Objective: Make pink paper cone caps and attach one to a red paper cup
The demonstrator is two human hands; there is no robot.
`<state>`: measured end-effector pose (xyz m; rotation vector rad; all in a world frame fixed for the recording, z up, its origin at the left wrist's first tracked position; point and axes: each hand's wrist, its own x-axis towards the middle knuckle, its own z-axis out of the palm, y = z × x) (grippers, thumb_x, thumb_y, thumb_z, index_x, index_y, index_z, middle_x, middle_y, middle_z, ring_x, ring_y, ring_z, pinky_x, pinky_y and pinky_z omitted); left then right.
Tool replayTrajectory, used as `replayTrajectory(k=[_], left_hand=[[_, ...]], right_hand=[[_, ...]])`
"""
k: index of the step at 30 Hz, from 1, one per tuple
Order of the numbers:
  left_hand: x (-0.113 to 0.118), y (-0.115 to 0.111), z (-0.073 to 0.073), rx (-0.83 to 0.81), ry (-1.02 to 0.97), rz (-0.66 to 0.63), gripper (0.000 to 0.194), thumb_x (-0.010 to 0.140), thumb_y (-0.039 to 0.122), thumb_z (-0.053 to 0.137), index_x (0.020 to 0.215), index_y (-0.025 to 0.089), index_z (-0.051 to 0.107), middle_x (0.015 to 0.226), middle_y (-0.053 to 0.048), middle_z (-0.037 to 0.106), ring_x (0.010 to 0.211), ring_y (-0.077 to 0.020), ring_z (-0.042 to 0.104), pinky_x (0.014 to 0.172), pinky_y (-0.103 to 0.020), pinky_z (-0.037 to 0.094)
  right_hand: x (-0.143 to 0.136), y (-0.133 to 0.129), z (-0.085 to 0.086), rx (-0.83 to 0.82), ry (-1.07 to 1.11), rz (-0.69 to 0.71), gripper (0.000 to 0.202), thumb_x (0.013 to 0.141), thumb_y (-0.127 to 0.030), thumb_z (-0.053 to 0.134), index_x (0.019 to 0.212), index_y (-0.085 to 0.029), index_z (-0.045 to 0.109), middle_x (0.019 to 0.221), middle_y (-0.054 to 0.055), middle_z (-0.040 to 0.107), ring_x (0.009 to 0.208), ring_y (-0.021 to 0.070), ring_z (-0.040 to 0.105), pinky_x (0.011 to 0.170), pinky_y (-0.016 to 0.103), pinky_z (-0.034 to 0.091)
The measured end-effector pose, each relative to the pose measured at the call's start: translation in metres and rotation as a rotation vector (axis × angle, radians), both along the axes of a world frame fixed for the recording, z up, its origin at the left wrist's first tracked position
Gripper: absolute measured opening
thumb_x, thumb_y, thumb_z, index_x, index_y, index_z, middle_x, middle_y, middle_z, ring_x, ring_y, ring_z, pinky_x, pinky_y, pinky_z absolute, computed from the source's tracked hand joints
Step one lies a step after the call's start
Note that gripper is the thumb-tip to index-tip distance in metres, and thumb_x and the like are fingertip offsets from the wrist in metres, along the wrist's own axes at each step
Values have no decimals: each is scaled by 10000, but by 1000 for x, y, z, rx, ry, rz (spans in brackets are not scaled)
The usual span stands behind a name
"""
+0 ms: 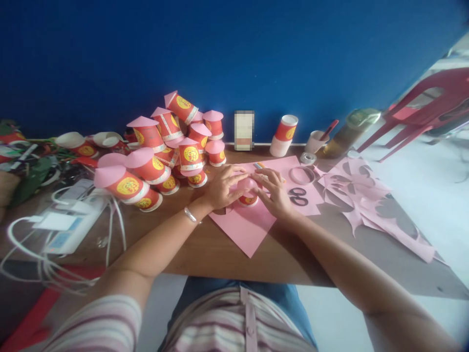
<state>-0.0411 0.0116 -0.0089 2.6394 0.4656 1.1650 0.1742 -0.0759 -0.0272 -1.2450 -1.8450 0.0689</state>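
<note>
Centrally in the head view, the pink paper cone (245, 187) lies directly between the left hand (225, 188) and right hand (274, 191), neither clearly nearer, both grasping it from opposite sides atop a red paper cup (249, 200) whose long axis looks roughly upright.

Hands: 2, left hand (226, 188) and right hand (274, 191). Pink-topped cup (247, 189) between them: 1. Pink-roofed cups (190, 154), left pile: at least 10; overlap hides the exact total. Roofless cups (73, 141), far left: at least 2, partly hidden. Cup stack (284, 132), far side: 1, with 2 cups visible. Far right: white cup (315, 143), 1; red pen (331, 129), 1; tape roll (308, 158), 1; bottle (340, 141), 1; chair (425, 100), 1. Dark loops (292, 200), right: 2. Power strip (86, 210), left: 1. Pink scraps (399, 232), right: several, overlapping, exact number unreadable.
</note>
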Motion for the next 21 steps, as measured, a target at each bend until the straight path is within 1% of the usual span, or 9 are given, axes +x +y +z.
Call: replayTrajectory(k=[3,7,14,17,19,21], left_hand=[[0,-2,3,-36,-2,6,490,980,441,650,1406,200,636,1346,-145,651,1267,-286,600,1106,-521,485],[2,-5,6,-66,26,-2,462,955,447,677,1354,213,679,1331,-143,657,1256,-300,605,1100,-543,487],[3,-4,9,-88,65,-22,454,935,490,700,1290,208,713,1280,-139,686,1229,-307,619,1083,-559,495],[2,-3,9,-82,45,-39,432,941,481,699,1267,198,719,1261,-140,693,1210,-298,627,1076,-547,505],[2,-3,9,-84,30,-49,433,937,472,707,1264,188,715,1266,-143,686,1213,-294,625,1077,-531,509],[1,-3,9,-113,38,-52,467,940,479,699,1308,192,690,1289,-145,672,1241,-298,613,1095,-531,499]], right_hand=[[2,0,-2,37,31,-2,430,1057,-486,526,1417,-281,641,1376,127,638,1319,318,544,1112,588,473],[2,-1,-1,43,30,4,426,1038,-493,567,1396,-281,657,1362,125,644,1311,317,552,1109,580,479],[2,-3,3,22,20,21,416,1014,-470,617,1398,-317,663,1355,115,647,1312,340,549,1094,625,473],[2,-3,3,-1,21,27,411,1013,-464,617,1400,-331,659,1352,110,652,1316,346,552,1086,636,473],[2,-3,2,-7,24,33,416,1012,-474,615,1399,-329,659,1354,111,651,1321,347,552,1093,637,467],[4,-3,1,-3,35,37,424,1021,-479,596,1411,-321,648,1359,116,646,1316,339,558,1101,628,465]])
